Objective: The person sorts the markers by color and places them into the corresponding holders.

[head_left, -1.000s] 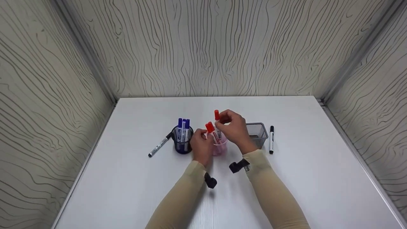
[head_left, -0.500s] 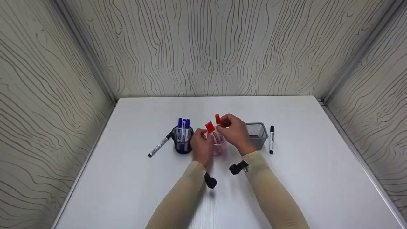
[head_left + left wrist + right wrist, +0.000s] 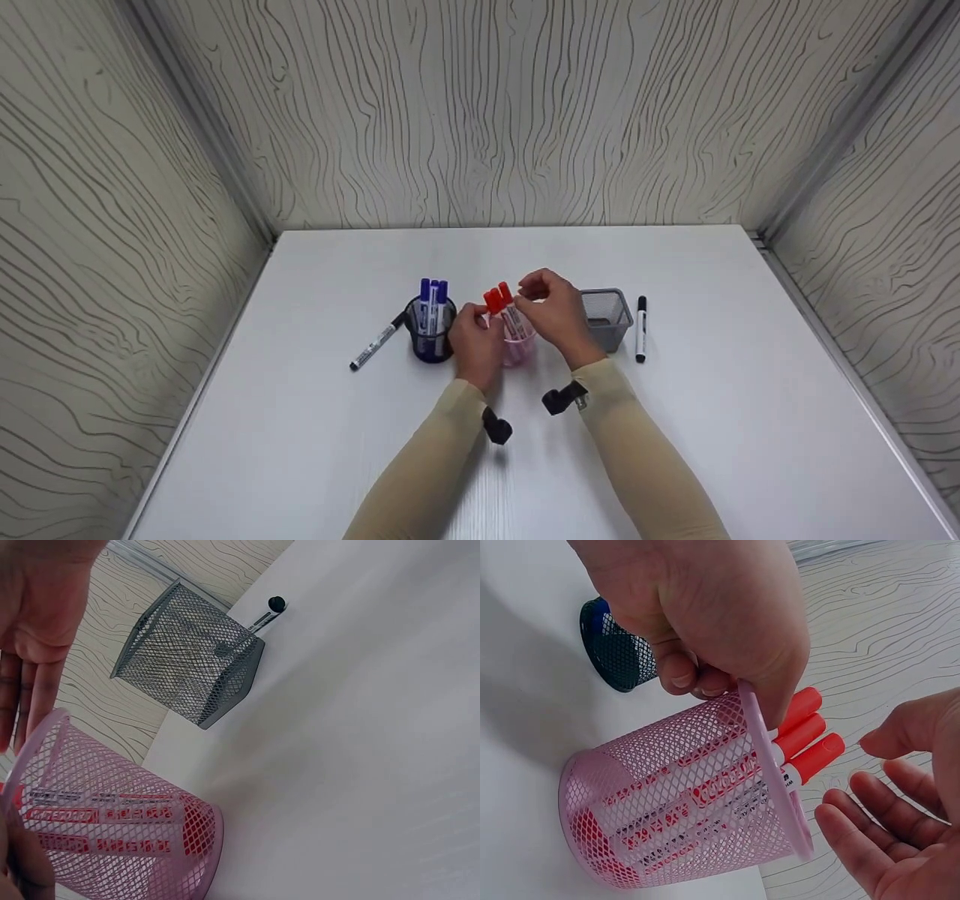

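Observation:
A pink mesh pen cup [image 3: 522, 351] stands on the white table, holding three red-capped markers [image 3: 816, 759] that lean together inside it. My left hand [image 3: 478, 349] grips the cup's rim, thumb inside and fingers curled on the outer side, as the right wrist view shows. Just right of the cup is my right hand [image 3: 556, 311]; its fingers [image 3: 885, 802] are spread and loosely bent, with nothing between them. A small gap separates these fingers from the nearest red cap.
Left of my left hand, a dark mesh cup [image 3: 433, 349] holds several blue-capped markers [image 3: 434, 300]. One black-capped marker [image 3: 375, 345] lies beside it. To the right stand a grey mesh basket [image 3: 613, 336] and another black-capped marker [image 3: 641, 330]. Patterned panels [image 3: 480, 112] enclose the table.
My right hand has lowered a red marker into the pink cup and let it go. That marker now leans left against the other two. The left hand has stayed in place.

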{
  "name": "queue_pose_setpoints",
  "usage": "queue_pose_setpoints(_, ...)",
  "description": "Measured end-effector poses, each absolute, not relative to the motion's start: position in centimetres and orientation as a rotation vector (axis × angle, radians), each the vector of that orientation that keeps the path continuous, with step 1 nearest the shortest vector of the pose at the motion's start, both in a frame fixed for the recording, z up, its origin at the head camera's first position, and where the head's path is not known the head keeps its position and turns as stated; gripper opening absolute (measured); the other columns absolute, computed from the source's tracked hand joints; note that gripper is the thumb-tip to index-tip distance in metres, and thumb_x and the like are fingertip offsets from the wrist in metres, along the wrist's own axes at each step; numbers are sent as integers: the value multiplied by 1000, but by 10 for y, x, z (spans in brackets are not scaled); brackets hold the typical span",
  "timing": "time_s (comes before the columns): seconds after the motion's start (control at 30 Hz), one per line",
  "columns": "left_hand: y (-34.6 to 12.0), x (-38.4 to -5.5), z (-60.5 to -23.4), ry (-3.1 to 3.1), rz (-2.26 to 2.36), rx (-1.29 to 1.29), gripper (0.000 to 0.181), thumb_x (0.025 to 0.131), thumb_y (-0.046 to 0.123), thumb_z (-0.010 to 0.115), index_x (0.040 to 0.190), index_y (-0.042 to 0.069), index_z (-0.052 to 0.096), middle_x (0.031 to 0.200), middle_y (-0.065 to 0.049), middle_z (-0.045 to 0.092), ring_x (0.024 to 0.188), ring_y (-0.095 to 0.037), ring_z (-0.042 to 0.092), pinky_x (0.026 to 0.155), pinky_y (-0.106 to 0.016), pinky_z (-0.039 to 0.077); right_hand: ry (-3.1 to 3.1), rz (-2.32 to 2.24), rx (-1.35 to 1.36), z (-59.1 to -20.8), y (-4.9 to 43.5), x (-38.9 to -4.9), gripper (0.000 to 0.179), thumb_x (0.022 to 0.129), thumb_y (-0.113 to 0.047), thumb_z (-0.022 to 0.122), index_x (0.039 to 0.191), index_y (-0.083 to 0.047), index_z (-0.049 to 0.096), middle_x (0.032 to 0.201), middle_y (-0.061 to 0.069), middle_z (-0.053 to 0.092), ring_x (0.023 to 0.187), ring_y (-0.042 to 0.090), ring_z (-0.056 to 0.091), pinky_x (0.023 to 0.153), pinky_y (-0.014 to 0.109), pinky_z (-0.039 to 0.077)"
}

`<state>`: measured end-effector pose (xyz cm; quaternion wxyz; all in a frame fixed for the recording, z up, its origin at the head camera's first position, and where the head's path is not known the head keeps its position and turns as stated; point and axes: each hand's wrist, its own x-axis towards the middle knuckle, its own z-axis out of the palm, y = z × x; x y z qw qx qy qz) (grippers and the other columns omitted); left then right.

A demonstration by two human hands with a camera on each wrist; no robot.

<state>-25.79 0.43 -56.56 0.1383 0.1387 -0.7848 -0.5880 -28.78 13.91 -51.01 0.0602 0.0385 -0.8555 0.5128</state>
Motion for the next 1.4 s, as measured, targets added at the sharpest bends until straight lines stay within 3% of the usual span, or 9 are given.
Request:
queue_pose_setpoints(0.27, 5, -258, -566, -2261, -1730, 421, 15, 108, 7, 70, 122, 6, 72, 97, -5, 60, 93, -18, 56, 79, -29, 46, -2537, 1560, 141, -508, 141, -285, 18, 100, -7, 81, 117, -3, 78, 117, 21, 84, 114, 38, 80, 108, 55, 64)
queue_pose_setpoints(0.4, 5, -258, -566, -2257, -1727, 432, 15, 107, 5, 70, 122, 6, 72, 97, -5, 61, 93, -18, 57, 79, -30, 46, -2527, 1547, 119, -508, 143, -285, 15, 100, -6, 79, 114, -3, 78, 113, 21, 82, 108, 34, 77, 100, 42, 64)
queue_pose_setpoints(0.57, 4, -257, -567, -2254, -1739, 442, 16, 106, 4, 71, 122, 6, 72, 98, -5, 61, 93, -19, 58, 79, -30, 46, -2509, 1523, 75, -510, 147, -286, 13, 98, -7, 78, 110, -3, 79, 108, 19, 81, 101, 29, 73, 89, 27, 55)
queue_pose_setpoints(1.17, 4, -254, -567, -2236, -1704, 454, 19, 104, 4, 72, 122, 4, 75, 95, -5, 61, 90, -18, 57, 78, -29, 45, -2541, 1488, 21, -507, 160, -283, 14, 101, -12, 78, 113, -6, 80, 112, 17, 81, 105, 31, 73, 91, 31, 55)
queue_pose_setpoints(1.4, 1, -247, -565, -2246, -1661, 409, 24, 104, 12, 72, 125, 3, 78, 103, -9, 71, 96, -19, 62, 83, -29, 50, -2533, 1476, 22, -506, 175, -284, 16, 103, -15, 77, 114, -5, 80, 112, 17, 81, 106, 30, 74, 91, 32, 55)
